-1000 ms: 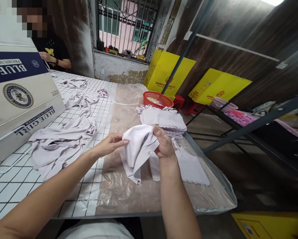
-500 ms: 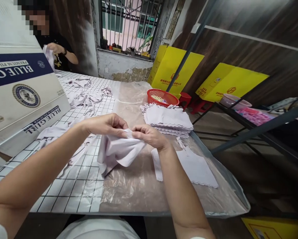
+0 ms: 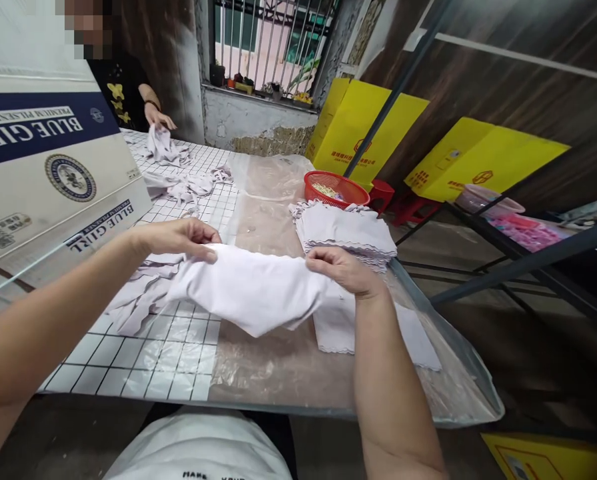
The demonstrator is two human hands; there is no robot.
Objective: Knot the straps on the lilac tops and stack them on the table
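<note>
A pale lilac piece of fabric [image 3: 258, 287] hangs spread between my two hands above the table, its lower edge drooping to a point. My left hand [image 3: 191, 239] pinches its upper left edge. At the upper right edge, my right hand [image 3: 341, 268] grips it between thumb and fingers. Below and right of it, partly hidden by my right forearm, flat pale pieces [image 3: 418, 337] with wavy edges lie on the plastic sheet. Behind my right hand stands a neat stack of similar pieces [image 3: 346, 230]. Loose crumpled fabric [image 3: 141, 293] lies under my left forearm.
A large cardboard box [image 3: 53, 167] stands at the left. A red basket [image 3: 336, 189] sits behind the stack. Across the table, a co-worker's hand [image 3: 159, 120] touches more fabric. Yellow boxes [image 3: 368, 127] and a dark metal rack [image 3: 523, 267] are at the right.
My hands have moved apart, stretching the bunched fabric out wide between them. The co-worker's hand has lowered to fabric on the table. The view has shifted slightly.
</note>
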